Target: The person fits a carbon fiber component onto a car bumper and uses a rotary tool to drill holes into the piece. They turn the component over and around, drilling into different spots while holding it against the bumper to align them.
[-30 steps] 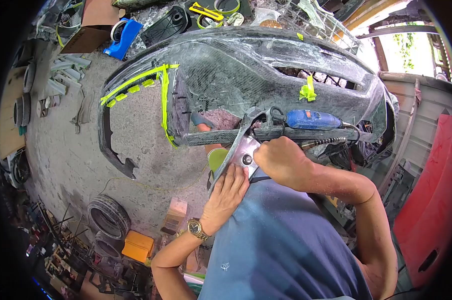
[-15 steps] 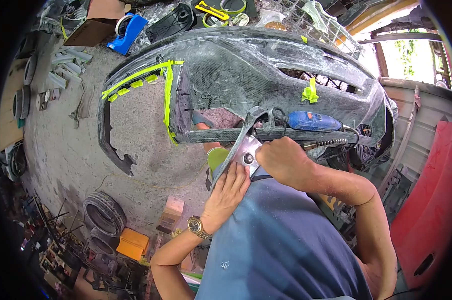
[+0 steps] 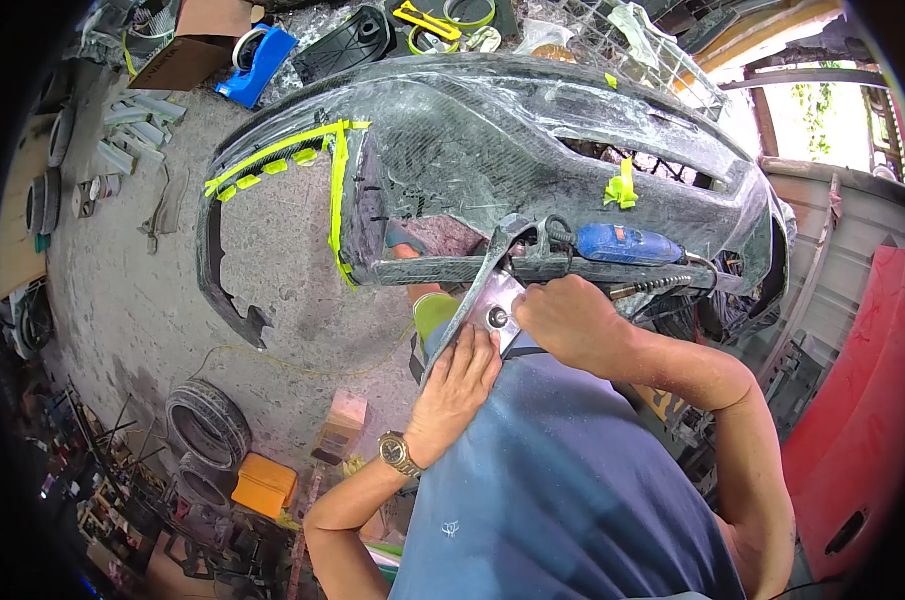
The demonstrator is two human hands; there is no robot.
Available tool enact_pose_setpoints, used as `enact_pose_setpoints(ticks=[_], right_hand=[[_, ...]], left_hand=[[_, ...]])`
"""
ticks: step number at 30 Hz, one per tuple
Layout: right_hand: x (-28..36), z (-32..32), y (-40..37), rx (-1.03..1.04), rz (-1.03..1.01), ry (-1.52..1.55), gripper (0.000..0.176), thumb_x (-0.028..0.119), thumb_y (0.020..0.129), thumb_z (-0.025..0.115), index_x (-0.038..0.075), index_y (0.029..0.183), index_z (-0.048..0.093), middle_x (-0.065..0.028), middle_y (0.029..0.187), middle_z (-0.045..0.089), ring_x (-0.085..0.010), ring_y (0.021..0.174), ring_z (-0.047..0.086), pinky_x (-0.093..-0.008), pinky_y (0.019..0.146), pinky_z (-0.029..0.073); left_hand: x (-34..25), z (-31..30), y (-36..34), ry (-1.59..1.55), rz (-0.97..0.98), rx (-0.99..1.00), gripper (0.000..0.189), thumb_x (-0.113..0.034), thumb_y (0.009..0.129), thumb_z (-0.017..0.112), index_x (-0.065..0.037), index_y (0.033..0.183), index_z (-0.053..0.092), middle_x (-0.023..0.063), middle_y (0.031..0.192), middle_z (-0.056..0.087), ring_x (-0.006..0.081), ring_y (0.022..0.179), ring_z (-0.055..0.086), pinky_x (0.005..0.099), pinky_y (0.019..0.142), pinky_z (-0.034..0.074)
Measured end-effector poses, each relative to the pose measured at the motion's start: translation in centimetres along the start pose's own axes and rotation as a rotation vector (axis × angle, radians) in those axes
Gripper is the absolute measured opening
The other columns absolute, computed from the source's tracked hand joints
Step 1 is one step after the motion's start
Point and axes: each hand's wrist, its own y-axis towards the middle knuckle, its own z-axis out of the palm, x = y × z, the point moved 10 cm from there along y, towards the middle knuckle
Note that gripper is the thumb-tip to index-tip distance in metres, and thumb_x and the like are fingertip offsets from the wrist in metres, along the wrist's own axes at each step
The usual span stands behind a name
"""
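A grey-black carbon-fibre car bumper (image 3: 442, 150) lies in front of me. By its near edge is a smaller dark carbon-fibre part (image 3: 459, 318) with a shiny silver face (image 3: 484, 302) and a round dark spot in it. My left hand (image 3: 456, 378), with a watch at its wrist, holds this part, fingers along the silver face and thumb hidden. Closed in a fist beside the round spot, my right hand (image 3: 572, 318) grips a rotary tool handpiece, mostly covered by the fingers. A ribbed flexible shaft (image 3: 657, 285) runs behind that hand. A blue rotary tool (image 3: 627, 244) rests on the bumper.
Yellow-green tape (image 3: 339, 190) edges the bumper's left opening. A cardboard box (image 3: 197, 45), a blue tape dispenser (image 3: 257, 65) and a yellow cutter (image 3: 424, 20) lie beyond. Tyres (image 3: 209, 425) and an orange box (image 3: 265, 487) stand lower left; a red panel (image 3: 857, 410) leans at right.
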Motion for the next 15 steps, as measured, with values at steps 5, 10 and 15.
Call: enact_pose_setpoints(ticks=[5, 10, 15], right_hand=[[-0.15, 0.23, 0.09, 0.018, 0.0, -0.008, 0.006, 0.007, 0.073, 0.06, 0.002, 0.072, 0.063, -0.014, 0.071, 0.065, -0.0292, 0.07, 0.068, -0.0384, 0.061, 0.052], [0.26, 0.41, 0.09, 0.025, -0.05, -0.036, 0.007, 0.005, 0.074, 0.057, -0.002, 0.077, 0.059, -0.0153, 0.071, 0.062, -0.0293, 0.065, 0.065, -0.0393, 0.056, 0.051], [0.14, 0.44, 0.2, 0.038, -0.011, -0.067, 0.006, 0.006, 0.073, 0.06, 0.002, 0.073, 0.064, -0.0132, 0.072, 0.066, -0.0279, 0.071, 0.068, -0.0371, 0.061, 0.053]], left_hand=[[-0.02, -0.03, 0.05, -0.005, -0.002, -0.008, 0.045, -0.021, 0.089, 0.047, -0.01, 0.132, 0.047, 0.0072, 0.129, 0.051, 0.0219, 0.124, 0.047, 0.0353, 0.099, 0.037], [-0.02, 0.0, 0.01, -0.017, -0.004, -0.014, 0.045, -0.021, 0.088, 0.048, -0.009, 0.132, 0.048, 0.0077, 0.129, 0.051, 0.0221, 0.124, 0.047, 0.0354, 0.099, 0.037], [0.02, -0.03, 0.01, -0.028, -0.003, -0.02, 0.045, -0.02, 0.088, 0.048, -0.009, 0.132, 0.048, 0.0082, 0.129, 0.051, 0.0225, 0.123, 0.048, 0.0353, 0.098, 0.037]])
